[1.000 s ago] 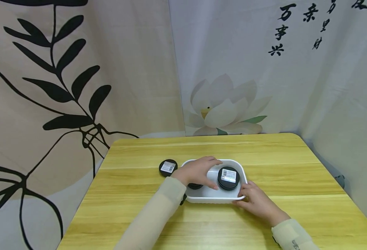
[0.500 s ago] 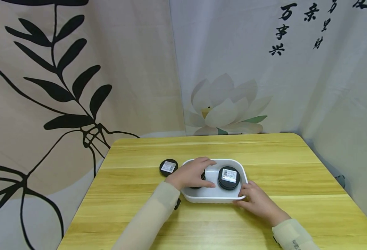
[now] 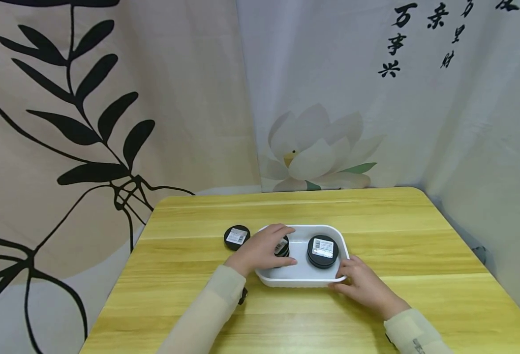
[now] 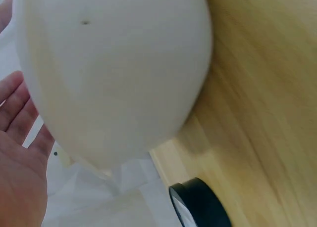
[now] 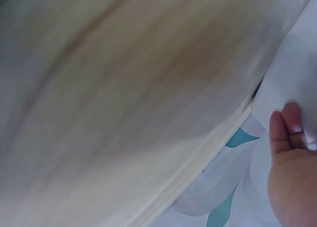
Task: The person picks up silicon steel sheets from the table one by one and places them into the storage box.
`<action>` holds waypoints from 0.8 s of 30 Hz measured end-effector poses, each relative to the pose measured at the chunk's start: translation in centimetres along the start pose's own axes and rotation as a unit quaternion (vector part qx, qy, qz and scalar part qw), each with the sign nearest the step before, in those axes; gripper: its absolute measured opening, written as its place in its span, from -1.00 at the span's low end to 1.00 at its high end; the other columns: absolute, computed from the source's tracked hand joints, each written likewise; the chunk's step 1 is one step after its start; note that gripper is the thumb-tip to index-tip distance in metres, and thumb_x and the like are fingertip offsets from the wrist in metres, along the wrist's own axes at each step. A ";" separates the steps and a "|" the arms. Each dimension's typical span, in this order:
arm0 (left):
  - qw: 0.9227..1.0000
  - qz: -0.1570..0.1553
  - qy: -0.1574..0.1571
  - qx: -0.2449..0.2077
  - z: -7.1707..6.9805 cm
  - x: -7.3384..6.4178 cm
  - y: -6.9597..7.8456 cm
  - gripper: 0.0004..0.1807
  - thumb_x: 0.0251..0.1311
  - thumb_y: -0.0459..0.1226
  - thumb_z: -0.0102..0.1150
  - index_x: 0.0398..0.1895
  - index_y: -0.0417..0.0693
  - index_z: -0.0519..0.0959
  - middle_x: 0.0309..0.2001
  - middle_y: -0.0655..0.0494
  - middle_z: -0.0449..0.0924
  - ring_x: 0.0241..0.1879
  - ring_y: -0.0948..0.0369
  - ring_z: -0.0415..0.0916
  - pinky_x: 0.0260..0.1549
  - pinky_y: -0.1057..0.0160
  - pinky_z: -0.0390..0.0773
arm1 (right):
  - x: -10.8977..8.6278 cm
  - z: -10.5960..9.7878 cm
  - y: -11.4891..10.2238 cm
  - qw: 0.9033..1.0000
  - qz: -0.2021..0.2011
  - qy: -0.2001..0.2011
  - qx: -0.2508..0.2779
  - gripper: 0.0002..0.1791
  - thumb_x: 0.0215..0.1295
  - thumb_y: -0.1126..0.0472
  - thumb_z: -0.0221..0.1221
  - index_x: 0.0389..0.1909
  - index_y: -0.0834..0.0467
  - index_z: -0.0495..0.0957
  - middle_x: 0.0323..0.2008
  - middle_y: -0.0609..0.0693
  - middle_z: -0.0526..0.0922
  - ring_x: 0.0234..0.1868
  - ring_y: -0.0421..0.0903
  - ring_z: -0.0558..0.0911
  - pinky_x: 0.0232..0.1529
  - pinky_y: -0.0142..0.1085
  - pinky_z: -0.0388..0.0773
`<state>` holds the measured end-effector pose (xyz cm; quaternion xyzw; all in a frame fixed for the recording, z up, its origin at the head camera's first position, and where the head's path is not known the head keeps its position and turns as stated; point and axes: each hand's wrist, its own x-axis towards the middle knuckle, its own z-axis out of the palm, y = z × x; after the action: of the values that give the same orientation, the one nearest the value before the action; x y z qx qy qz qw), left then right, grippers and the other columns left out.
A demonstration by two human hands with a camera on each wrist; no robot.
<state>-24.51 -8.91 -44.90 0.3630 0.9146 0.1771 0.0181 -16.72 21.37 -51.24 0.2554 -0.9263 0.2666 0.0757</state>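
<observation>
My right hand (image 3: 366,286) grips the near right corner of a white rectangular tray (image 3: 304,283), thumb low and fingers at the rim. Over the tray's left end is my left hand (image 3: 264,248), its fingers and thumb spread apart. A stack of black round containers (image 3: 282,246) shows between them, partly hidden by the hand; contact cannot be made out. Another black round stack with a white label (image 3: 322,251) stands in the tray's right half. The left wrist view shows the tray's outer wall (image 4: 119,78) and straight fingers behind it.
On the wooden table (image 3: 189,305), a black round container with a white label (image 3: 236,237) lies just left of the tray; the left wrist view shows its side. A printed curtain (image 3: 198,98) hangs behind the table.
My left hand has drawn leftward across the tray, exposing more of the left black stack. The right hand stays at the tray corner, and the tray keeps its place.
</observation>
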 end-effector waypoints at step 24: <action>0.998 -0.044 0.033 -0.034 0.6 -2.5 -2.0 -0.10 0.16 0.27 0.29 0.51 0.18 0.29 0.46 0.19 0.33 0.45 0.12 0.30 0.38 0.00 0.36 | 0.1 0.1 -0.1 1.000 0.009 0.000 0.003 -0.85 0.12 -0.03 0.46 -0.51 -0.21 0.66 -0.33 -0.36 0.59 -0.12 -0.28 0.43 -0.11 -0.29 0.48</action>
<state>-23.84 -11.77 -46.34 0.3159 0.9232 0.2185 0.0079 -16.69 21.18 -51.24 0.2472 -0.9278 0.2698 0.0724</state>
